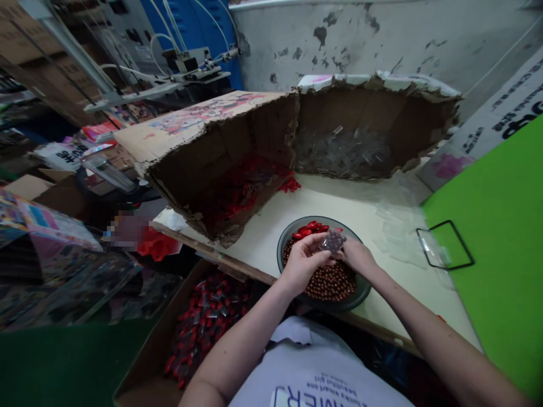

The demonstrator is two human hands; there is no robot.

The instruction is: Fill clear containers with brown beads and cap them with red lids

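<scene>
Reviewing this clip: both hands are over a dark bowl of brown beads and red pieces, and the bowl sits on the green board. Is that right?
No: the dark bowl sits on the cream tabletop, not the green board, which lies to its right, as the head view shows. The rest stands.

Beads [328, 282] in bowl [363, 289] on table [373, 209], cardboard box [254, 141] behind.

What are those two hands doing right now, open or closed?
Left hand: curled, at the clear packet of brown beads; grip cannot be told.
Right hand: closed, holding that packet.
</scene>
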